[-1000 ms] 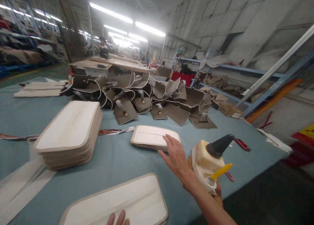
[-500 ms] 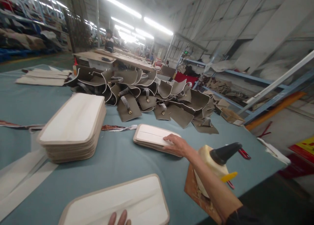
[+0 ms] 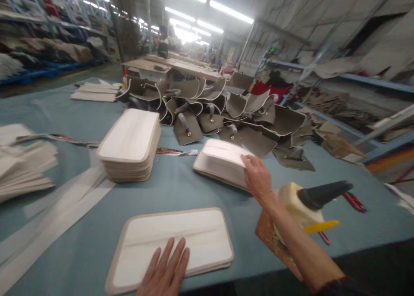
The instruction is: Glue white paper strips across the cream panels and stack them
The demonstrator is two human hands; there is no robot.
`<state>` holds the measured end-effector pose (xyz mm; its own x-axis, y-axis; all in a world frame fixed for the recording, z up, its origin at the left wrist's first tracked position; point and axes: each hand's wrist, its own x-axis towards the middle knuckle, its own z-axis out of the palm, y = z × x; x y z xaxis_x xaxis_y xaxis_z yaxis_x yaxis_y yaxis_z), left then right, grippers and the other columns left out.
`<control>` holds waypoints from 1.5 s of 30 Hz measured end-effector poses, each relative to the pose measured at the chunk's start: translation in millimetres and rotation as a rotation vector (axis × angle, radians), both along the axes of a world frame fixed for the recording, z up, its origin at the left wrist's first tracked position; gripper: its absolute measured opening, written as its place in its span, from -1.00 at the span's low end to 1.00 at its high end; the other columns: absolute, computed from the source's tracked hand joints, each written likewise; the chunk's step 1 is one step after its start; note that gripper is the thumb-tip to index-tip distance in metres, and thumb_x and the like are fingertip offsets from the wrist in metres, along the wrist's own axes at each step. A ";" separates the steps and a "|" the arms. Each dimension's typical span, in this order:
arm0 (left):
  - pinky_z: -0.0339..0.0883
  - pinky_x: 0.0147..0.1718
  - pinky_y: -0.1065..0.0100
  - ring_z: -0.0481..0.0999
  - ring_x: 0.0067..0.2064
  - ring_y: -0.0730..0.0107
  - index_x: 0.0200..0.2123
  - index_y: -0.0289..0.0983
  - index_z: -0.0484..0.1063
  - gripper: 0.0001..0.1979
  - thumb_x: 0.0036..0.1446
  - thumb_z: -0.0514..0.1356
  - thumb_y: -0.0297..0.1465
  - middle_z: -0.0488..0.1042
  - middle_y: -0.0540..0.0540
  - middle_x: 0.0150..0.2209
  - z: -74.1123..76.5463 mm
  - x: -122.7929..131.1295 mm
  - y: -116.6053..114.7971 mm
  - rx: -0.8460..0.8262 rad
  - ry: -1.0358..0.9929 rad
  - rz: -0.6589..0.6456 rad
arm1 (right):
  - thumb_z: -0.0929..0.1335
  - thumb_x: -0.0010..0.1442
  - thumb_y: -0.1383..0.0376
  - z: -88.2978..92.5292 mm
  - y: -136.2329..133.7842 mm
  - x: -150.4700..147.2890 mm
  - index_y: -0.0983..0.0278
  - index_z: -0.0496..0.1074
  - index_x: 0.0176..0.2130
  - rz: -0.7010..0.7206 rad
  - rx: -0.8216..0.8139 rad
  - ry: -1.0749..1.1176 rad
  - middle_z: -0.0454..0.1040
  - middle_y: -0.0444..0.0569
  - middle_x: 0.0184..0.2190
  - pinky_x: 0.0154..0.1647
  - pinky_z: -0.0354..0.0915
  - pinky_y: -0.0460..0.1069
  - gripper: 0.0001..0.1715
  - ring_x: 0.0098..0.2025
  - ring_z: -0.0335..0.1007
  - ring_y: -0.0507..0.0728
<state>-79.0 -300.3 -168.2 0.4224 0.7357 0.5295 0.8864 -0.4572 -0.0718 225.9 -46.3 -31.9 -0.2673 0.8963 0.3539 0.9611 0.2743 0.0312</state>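
My left hand (image 3: 168,266) lies flat, fingers spread, on a large white panel (image 3: 200,231) with beige edges and rounded corners, atop a thin pile near the front. Pinched by its right end in my right hand (image 3: 258,177) is a narrow white panel (image 3: 226,148), blurred and raised above the short stack (image 3: 207,172) of similar pieces. My fingertips are partly hidden. A tall stack of large panels (image 3: 131,134) stands to the left of that short stack.
A cream container with a black nozzle (image 3: 302,201) and a yellow stick (image 3: 321,227) stand by my right forearm on a brown board (image 3: 267,227). Red-handled tools (image 3: 355,201) lie beyond. Brown bag pieces (image 3: 246,132) crowd the back; pale fabric pieces (image 3: 26,166) lie left.
My right hand has closed on the narrow panel's end and lifted it off the short stack. The view has shifted left and down, showing more of my left hand on the large panel.
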 end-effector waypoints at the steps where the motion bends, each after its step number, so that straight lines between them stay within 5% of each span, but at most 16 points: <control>1: -0.19 0.50 0.03 -0.05 0.53 0.02 0.39 -0.23 0.23 -0.25 0.14 0.25 -0.23 0.24 -0.14 0.44 10.5 0.2 -2.7 -0.026 0.002 -0.020 | 0.20 0.34 0.48 5.0 -9.4 -1.5 0.40 0.34 0.31 0.033 0.116 0.005 0.39 0.28 0.22 0.23 0.29 0.26 -0.41 0.19 0.28 0.38; 3: -0.04 0.46 0.05 -0.05 0.53 0.01 0.44 -0.26 0.13 -0.17 0.15 0.27 -0.20 0.11 -0.15 0.49 32.1 1.9 -6.3 -0.192 0.050 0.014 | 0.25 0.32 0.48 13.7 -32.6 -7.8 0.37 0.32 0.33 0.174 0.283 0.006 0.42 0.25 0.21 0.26 0.29 0.28 -0.38 0.20 0.29 0.40; 6: 0.02 0.42 0.05 0.02 0.51 0.02 0.47 -0.27 0.04 -0.17 0.22 0.25 -0.22 0.06 -0.18 0.51 52.1 4.2 -10.3 -0.322 0.062 0.014 | 0.22 0.30 0.53 17.9 -79.0 -28.2 0.29 0.11 0.47 0.395 0.323 0.055 0.41 0.21 0.25 0.28 0.31 0.28 -0.19 0.26 0.30 0.37; 11: 0.06 0.36 0.27 0.31 0.37 0.27 0.38 -0.21 0.25 -0.44 0.36 0.16 -0.26 0.41 -0.08 0.34 37.2 -3.4 -37.0 -0.141 0.081 0.008 | 0.16 0.39 0.54 -5.9 -157.2 -74.8 0.26 -0.06 0.54 0.666 0.186 0.121 0.44 0.11 0.28 0.30 0.32 0.20 -0.16 0.31 0.30 0.28; 15: 0.13 0.30 0.33 0.41 0.26 0.34 0.34 -0.05 0.30 -0.53 0.40 0.14 -0.34 0.47 0.06 0.28 31.1 -4.0 -48.5 -0.126 0.084 -0.009 | 0.16 0.45 0.49 -32.0 -187.8 -98.1 0.27 -0.08 0.54 0.694 0.115 0.132 0.41 0.07 0.31 0.28 0.33 0.19 -0.23 0.34 0.28 0.28; 22: 0.33 0.21 0.18 0.44 0.25 0.20 0.34 -0.25 0.25 -0.48 0.39 0.11 -0.20 0.42 -0.15 0.31 44.5 8.8 -28.6 -0.463 -0.201 0.004 | 0.14 0.34 0.58 -64.5 -199.3 -107.5 0.26 -0.08 0.54 0.644 0.073 0.027 0.39 0.01 0.33 0.21 0.40 0.19 -0.12 0.33 0.30 0.31; 28: 0.33 0.23 0.18 0.44 0.27 0.18 0.30 -0.28 0.25 -0.51 0.39 0.13 -0.25 0.46 -0.17 0.27 41.3 8.1 -32.5 -0.466 -0.273 -0.027 | 0.15 0.32 0.58 -88.1 -203.3 -103.0 0.29 -0.17 0.55 0.662 0.003 -0.018 0.36 0.06 0.35 0.20 0.43 0.20 -0.08 0.33 0.29 0.31; 39: 0.43 0.18 0.08 0.52 0.20 0.07 0.20 -0.38 0.30 -0.59 0.32 0.14 -0.44 0.54 -0.27 0.15 55.3 5.2 -23.6 -0.493 -0.317 -0.099 | 0.18 0.17 0.63 -81.2 -201.1 -100.6 0.25 -0.31 0.55 0.693 -0.168 -0.042 0.23 0.06 0.43 0.27 0.39 0.25 0.12 0.41 0.16 0.31; 45: 0.49 0.12 0.18 0.58 0.12 0.19 0.16 -0.34 0.36 -0.66 0.36 0.08 -0.46 0.59 -0.18 0.11 71.6 1.3 -37.2 -0.377 -0.421 -0.096 | 0.24 0.30 0.44 -77.1 -215.4 -108.5 0.31 -0.10 0.54 0.616 -0.229 0.009 0.08 0.10 0.49 0.39 0.19 0.31 -0.08 0.50 -0.05 0.34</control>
<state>-77.7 -337.5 -96.6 0.3061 0.8749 0.3752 0.7565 -0.4629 0.4621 117.3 -261.7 -109.0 -0.7537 0.6328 0.1774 0.6257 0.7735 -0.1009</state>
